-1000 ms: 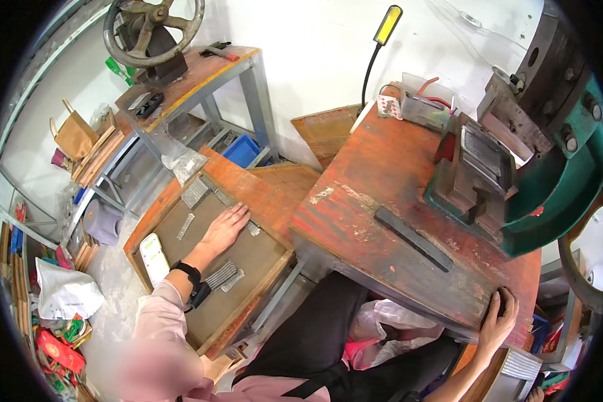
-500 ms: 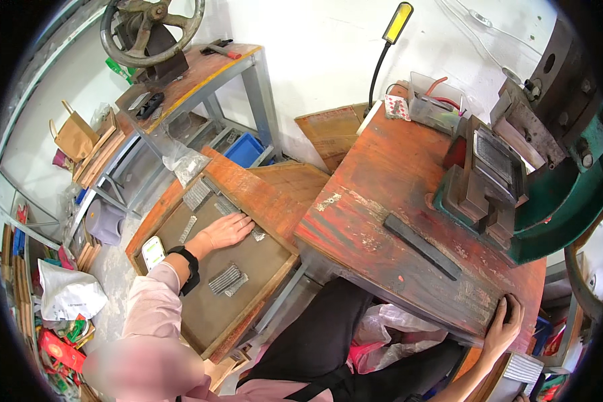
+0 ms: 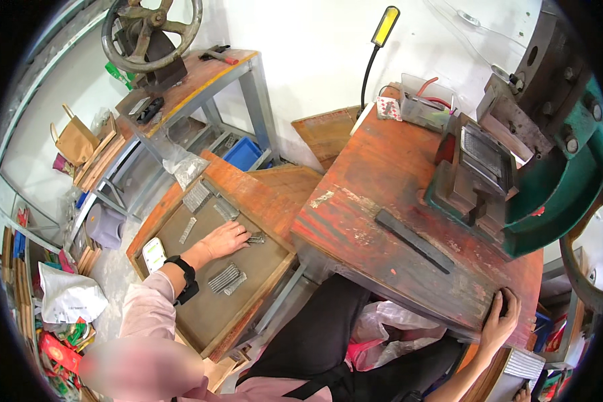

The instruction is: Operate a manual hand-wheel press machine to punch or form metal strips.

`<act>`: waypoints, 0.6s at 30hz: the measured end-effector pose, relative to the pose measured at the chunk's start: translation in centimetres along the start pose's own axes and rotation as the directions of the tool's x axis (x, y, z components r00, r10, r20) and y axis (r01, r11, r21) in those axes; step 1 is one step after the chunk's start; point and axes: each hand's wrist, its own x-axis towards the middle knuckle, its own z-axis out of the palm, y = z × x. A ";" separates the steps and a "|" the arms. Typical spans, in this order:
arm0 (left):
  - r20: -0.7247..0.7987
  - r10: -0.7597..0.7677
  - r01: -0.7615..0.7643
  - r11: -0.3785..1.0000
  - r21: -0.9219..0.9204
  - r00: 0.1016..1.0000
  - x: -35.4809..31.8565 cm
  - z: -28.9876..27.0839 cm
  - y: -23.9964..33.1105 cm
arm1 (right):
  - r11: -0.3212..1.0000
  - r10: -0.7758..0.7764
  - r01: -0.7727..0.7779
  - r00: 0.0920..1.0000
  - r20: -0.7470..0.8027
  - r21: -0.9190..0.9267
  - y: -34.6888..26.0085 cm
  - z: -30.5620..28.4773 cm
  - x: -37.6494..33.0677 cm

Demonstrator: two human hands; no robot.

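1. Left hand (image 3: 224, 240) lies palm down inside the shallow wooden tray (image 3: 181, 315), with fingers stretched and a little spread, and the fingertips touch a small bunch of grey metal strips (image 3: 255, 237). It grips nothing.
2. More metal strips (image 3: 226, 278) lie just beside the wrist, which wears a black watch (image 3: 183, 271).
3. Right hand (image 3: 499, 323) curls over the near edge of the red worn workbench (image 3: 382, 181), fingers closed on the edge.
4. On the workbench, a dark flat bar (image 3: 412, 240) lies near the green press machine (image 3: 549, 194).
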 end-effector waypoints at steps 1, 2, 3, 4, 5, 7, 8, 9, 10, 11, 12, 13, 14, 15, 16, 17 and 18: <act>0.013 -0.027 0.028 0.999 -0.025 1.000 -0.1 0.2 0.0 | 1.000 0.001 -0.001 1.000 -0.004 0.002 0.1 -0.1 0.0; 0.013 -0.024 0.024 0.999 -0.022 1.000 0.1 0.2 0.3 | 1.000 0.004 -0.004 1.000 -0.003 0.002 0.0 -0.2 0.0; 0.037 -0.060 0.061 0.998 -0.007 0.997 0.4 0.2 0.7 | 1.000 0.007 -0.007 1.000 -0.003 0.002 0.0 -0.3 -0.1; 0.060 -0.097 0.097 0.995 0.009 0.993 0.7 0.2 1.0 | 1.000 0.011 -0.011 1.000 -0.006 0.001 0.0 -0.3 -0.1; 0.060 -0.094 0.094 0.996 0.011 0.994 0.7 0.2 1.1 | 1.000 0.003 -0.003 1.000 -0.009 -0.002 0.0 -0.3 -0.1; 0.117 -0.219 0.216 0.976 0.042 0.969 0.8 0.7 1.4 | 1.000 -0.003 0.003 1.000 -0.012 -0.004 -0.1 -0.3 0.0; 0.117 -0.222 0.218 0.975 0.046 0.968 0.7 0.9 1.5 | 1.000 0.000 0.000 1.000 -0.006 0.003 -0.3 -0.1 0.1; 0.056 -0.274 0.270 0.960 0.072 0.960 0.5 1.2 1.6 | 1.000 0.002 -0.002 1.000 0.002 0.011 -0.4 0.0 0.1; -0.005 -0.325 0.324 0.941 0.095 0.946 0.3 1.5 1.7 | 1.000 -0.001 0.001 1.000 0.005 0.019 -0.4 0.0 0.0; -0.004 -0.338 0.337 0.936 0.100 0.941 0.2 2.0 1.8 | 1.000 -0.002 0.001 1.000 0.006 0.014 -0.4 0.0 0.0; -0.060 -0.371 0.373 0.927 0.042 0.927 0.6 2.5 2.0 | 1.000 -0.003 0.003 1.000 0.007 0.008 -0.3 -0.1 0.0; -0.115 -0.406 0.407 0.913 -0.017 0.907 0.6 2.7 2.1 | 1.000 -0.021 0.021 1.000 0.003 0.005 0.4 -0.2 -0.1; -0.112 -0.417 0.419 0.908 -0.012 0.902 0.6 2.4 2.3 | 0.999 -0.028 0.028 1.000 0.011 0.015 0.5 -0.3 -0.2; -0.091 -0.399 0.399 0.917 -0.017 0.913 0.5 2.0 2.4 | 1.000 -0.021 0.021 1.000 0.012 0.014 0.5 -0.4 -0.2; -0.070 -0.379 0.378 0.925 -0.023 0.923 0.2 1.5 2.5 | 1.000 -0.013 0.013 1.000 0.014 0.012 0.5 -0.4 -0.2; -0.071 -0.383 0.382 0.924 -0.022 0.921 0.1 1.1 2.6 | 1.000 -0.009 0.009 1.000 0.022 0.016 0.4 -0.5 -0.2; 0.029 -0.452 0.452 0.885 -0.115 0.892 -0.3 0.6 2.7 | 1.000 -0.011 0.011 1.000 0.022 0.018 0.4 -0.5 -0.2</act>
